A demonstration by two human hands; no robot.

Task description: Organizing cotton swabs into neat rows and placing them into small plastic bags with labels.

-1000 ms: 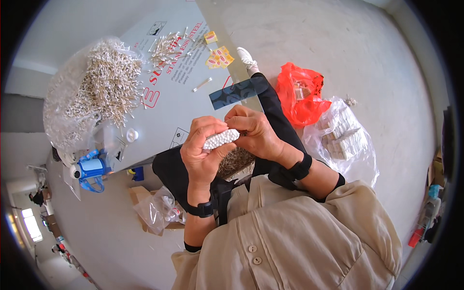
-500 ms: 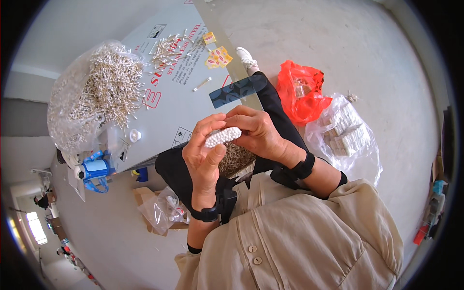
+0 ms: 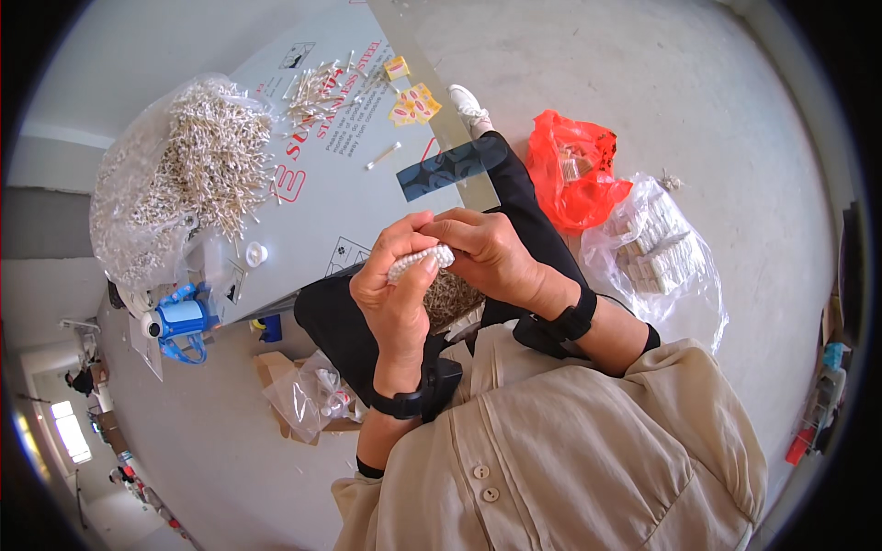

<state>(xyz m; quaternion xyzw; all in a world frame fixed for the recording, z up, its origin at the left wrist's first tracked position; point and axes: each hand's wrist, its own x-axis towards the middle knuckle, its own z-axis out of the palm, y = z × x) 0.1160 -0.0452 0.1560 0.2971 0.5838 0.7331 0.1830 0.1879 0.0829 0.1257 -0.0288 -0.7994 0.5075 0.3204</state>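
A tight bundle of cotton swabs [image 3: 415,264] is held up between my hands, its white tips facing me. My left hand [image 3: 393,275] wraps round the bundle, with the thumb pressed against the tips. At the bundle's right end, my right hand [image 3: 487,246] pinches with bent fingers; their tips are partly hidden. Below the hands, between my knees, lies a mass of brown sticks [image 3: 452,298], partly covered by the hands. On the table to the left, a large clear bag [image 3: 124,197] spills a heap of loose cotton swabs [image 3: 213,151].
Several swabs [image 3: 317,95] and yellow paper pieces [image 3: 415,106] lie on the sheet-covered table [image 3: 312,202]. A blue jug [image 3: 181,318] stands by its left edge. On the floor are a red bag [image 3: 568,188], a clear bag of white bundles [image 3: 657,262] and a cardboard box [image 3: 276,372].
My left thumb has moved up onto the swab tips, and the left fingers have closed further round the bundle. The bundle shows less of its face. My right hand has shifted only slightly.
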